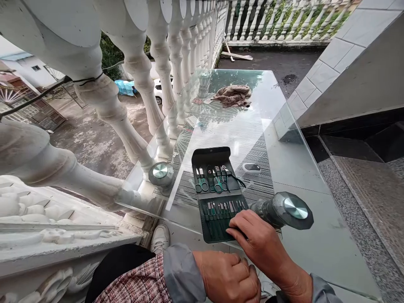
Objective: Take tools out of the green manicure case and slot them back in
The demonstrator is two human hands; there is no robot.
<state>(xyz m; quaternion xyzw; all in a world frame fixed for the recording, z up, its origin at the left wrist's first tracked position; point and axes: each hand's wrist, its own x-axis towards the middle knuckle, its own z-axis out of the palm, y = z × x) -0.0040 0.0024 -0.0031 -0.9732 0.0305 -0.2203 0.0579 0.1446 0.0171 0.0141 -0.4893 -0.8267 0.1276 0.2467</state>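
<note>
A dark green manicure case lies unfolded on the glass table. Small green-handled scissors and nail clippers sit in its upper half. Slim metal tools stick up from a row of pockets in the lower half. My right hand is at the case's near right corner, with bent fingers and thumb closed on it; the fingers' undersides are hidden. My left hand is curled closed at the near edge, below the case. Whatever it may hold is out of sight.
The glass tabletop has round metal-capped supports. A white and grey oval object shows beyond the case, with a crumpled brown cloth farther back. White balusters line the left; a tiled wall rises at right.
</note>
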